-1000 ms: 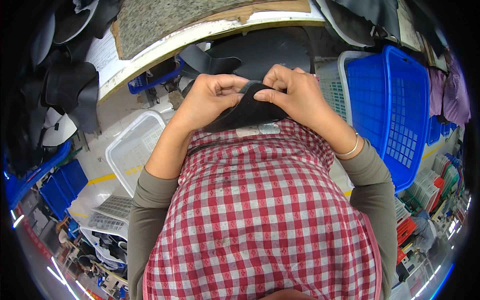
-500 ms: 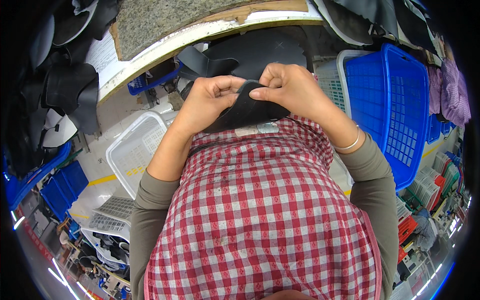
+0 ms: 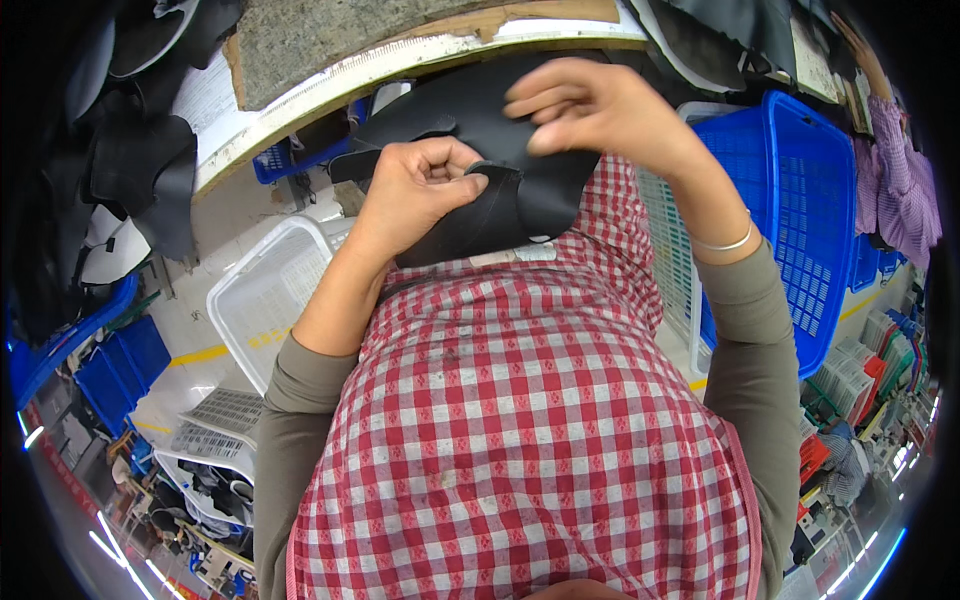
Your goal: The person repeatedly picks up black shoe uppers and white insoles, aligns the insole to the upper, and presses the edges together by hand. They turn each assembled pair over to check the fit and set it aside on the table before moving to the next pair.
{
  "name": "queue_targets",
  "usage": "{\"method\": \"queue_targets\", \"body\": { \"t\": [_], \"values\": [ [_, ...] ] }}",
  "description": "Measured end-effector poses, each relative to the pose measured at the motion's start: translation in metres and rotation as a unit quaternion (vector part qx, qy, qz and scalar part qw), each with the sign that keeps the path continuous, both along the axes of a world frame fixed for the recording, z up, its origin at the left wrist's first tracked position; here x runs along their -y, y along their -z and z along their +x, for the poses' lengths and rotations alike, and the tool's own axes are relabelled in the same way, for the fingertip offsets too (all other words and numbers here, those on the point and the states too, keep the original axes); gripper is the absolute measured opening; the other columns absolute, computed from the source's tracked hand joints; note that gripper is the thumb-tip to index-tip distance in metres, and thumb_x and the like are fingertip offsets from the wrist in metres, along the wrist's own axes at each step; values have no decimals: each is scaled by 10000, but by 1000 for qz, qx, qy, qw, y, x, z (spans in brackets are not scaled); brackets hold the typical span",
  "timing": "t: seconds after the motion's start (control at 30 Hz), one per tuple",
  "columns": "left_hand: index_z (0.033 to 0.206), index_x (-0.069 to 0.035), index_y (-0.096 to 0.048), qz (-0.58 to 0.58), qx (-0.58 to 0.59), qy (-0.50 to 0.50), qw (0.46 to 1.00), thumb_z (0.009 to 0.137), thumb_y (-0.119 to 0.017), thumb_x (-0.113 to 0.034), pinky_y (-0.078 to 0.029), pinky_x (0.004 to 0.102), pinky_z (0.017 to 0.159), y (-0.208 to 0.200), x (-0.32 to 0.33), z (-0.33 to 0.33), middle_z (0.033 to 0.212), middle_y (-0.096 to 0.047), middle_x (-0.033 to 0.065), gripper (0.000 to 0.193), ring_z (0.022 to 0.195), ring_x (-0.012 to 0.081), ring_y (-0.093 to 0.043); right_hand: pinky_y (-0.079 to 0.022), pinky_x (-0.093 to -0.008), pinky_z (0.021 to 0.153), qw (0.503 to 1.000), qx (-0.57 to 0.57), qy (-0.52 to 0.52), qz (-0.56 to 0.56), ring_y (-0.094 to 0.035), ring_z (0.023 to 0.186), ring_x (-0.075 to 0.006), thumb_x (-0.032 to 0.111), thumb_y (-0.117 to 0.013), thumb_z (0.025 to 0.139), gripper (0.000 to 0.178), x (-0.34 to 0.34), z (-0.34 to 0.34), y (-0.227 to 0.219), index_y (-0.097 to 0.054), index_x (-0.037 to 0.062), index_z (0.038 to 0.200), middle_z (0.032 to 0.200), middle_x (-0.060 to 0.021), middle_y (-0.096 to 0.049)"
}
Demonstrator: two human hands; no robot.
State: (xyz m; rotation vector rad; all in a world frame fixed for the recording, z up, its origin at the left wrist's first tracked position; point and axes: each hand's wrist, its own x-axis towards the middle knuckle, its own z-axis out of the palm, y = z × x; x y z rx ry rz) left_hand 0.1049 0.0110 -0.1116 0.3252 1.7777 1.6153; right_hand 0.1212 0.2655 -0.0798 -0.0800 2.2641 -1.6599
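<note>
A black leather piece (image 3: pixel 470 222) with a stitched seam lies across my lap, its far part spreading toward the bench edge. My left hand (image 3: pixel 422 190) pinches its upper edge between thumb and fingers. Above the piece, my right hand (image 3: pixel 590 112) is raised off it, fingers bent and apart with nothing visible between them; its fingertips are slightly blurred. A red-and-white checked apron (image 3: pixel 500 400) covers my body below the leather.
A bench with a stone slab (image 3: pixel 330 50) runs along the far side. Black leather pieces (image 3: pixel 140 170) hang at the left. A white basket (image 3: pixel 275 285) stands left; a blue basket (image 3: pixel 815 230) stands right. Another person's purple sleeve (image 3: pixel 895 160) shows at the far right.
My right hand has let go of the leather edge and lifted up and to the right. The leather has unfolded wider, while my left hand keeps its pinch. The other person's arm has come up.
</note>
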Motion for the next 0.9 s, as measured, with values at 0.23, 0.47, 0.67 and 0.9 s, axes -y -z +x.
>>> {"method": "queue_targets", "body": {
  "t": [0.23,0.47,0.67,0.9],
  "values": [
    [901,1,-747,-87,-372,109,918,856,-812,-87,-468,232,616,-101,29,-33,755,-684,1,118,686,43,-575,-408,-271,565,963,-270,-25,-9,-460,628,-62,153,-903,781,333,65,9,4,-607,1,781,643,-7,-534],
    [1124,-9,-770,-22,-47,199,979,964,-754,-212,-468,195,605,-72,61,-66,795,-678,-29,259,667,28,-567,-385,-250,562,979,-19,80,-187,-434,638,-27,136,-911,812,374,46,54,12,-554,58,733,682,76,-466],
    [1164,-19,-765,-48,-124,290,948,925,-771,-134,-420,194,571,-74,48,-70,764,-632,-49,266,623,5,-513,-465,-294,780,995,-68,-62,-31,-570,869,-108,230,-902,819,260,14,46,-4,-748,58,939,794,15,-630],
    [1147,5,-749,-56,-205,192,958,982,-652,-17,-543,276,854,-78,45,-47,953,-766,56,193,888,105,-678,-504,-321,775,987,-28,-152,-45,-648,816,-191,305,-877,836,320,24,11,-4,-805,29,981,858,-72,-708]
  ]
}}
